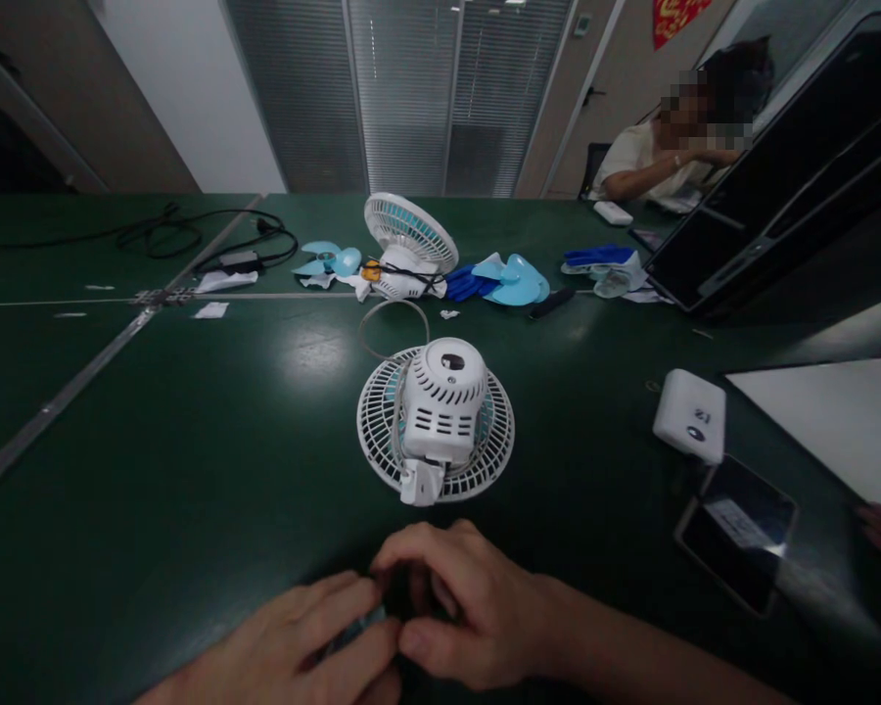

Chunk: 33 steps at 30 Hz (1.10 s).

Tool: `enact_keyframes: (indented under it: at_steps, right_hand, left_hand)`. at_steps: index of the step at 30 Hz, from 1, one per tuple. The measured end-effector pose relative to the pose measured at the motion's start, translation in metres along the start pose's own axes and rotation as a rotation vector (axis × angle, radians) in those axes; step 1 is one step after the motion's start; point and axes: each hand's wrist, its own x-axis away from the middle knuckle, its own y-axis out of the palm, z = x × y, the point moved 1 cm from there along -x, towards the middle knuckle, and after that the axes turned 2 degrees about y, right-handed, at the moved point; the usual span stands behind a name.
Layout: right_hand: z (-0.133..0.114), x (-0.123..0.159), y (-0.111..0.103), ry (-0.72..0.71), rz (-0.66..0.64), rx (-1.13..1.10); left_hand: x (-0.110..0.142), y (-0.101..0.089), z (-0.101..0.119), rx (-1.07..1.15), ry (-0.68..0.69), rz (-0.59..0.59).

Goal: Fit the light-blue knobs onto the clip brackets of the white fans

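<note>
The white, round-caged plastic fan (446,416) lay just beyond your right hand (477,607) (nearer than your left hand (323,632)); both curled their fingers, grip unclear.

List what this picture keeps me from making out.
Head view:
Bluish object at left hand: mostly covered by that hand.
Nearer fan: front hidden, facing down toward the table.
Phone screen: bright patch too blurred to read.
White panel: cut off by right edge.

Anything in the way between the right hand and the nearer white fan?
Nothing visible: only a narrow strip of green tabletop shows between the right hand and the nearer white fan.
</note>
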Motion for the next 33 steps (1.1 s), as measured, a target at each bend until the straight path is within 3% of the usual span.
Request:
enact_keyframes:
  at_steps: [3, 6, 9, 14, 19, 22, 25, 28, 30, 33]
  right_hand:
    - [-0.002, 0.001, -0.002, -0.032, 0.006, -0.095]
    - [-0.004, -0.001, -0.004, -0.096, 0.128, -0.058]
    - [-0.007, -0.005, -0.005, -0.106, 0.193, -0.147]
    - [-0.010, -0.009, -0.004, 0.008, 0.265, -0.321]
    - [-0.007, -0.007, 0.008, 0.129, 0.244, -0.602]
    - [-0.008, -0.007, 0.011, 0.122, 0.236, -0.631]
    - [-0.011, -0.006, 0.006, -0.003, 0.315, -0.399]
    - [-0.012, 0.001, -0.002, -0.142, 0.443, -0.107]
    - [-0.008, 0.005, -0.007, -0.170, 0.535, -0.019]
    - [0.000, 0.008, -0.012, -0.134, 0.712, 0.025]
  left_hand:
    - [-0.004, 0.010, -0.004, 0.108, -0.058, -0.017]
    - [-0.011, 0.017, -0.009, 0.149, 0.053, -0.018]
    - [-0.013, 0.023, -0.012, 0.134, 0.047, 0.006]
    - [-0.012, 0.027, -0.014, 0.176, -0.001, -0.041]
    - [-0.002, 0.030, -0.011, 0.150, -0.015, 0.090]
    - [0.008, 0.028, -0.005, 0.177, -0.183, 0.126]
    - [0.006, 0.019, 0.001, 0.251, -0.364, 0.214]
    - [-0.010, 0.012, 0.002, 0.543, -0.452, 0.426]
    - [-0.021, 0.013, 0.000, 0.806, -0.643, 0.579]
    - [-0.028, 0.021, 0.001, 1.011, -0.929, 0.579]
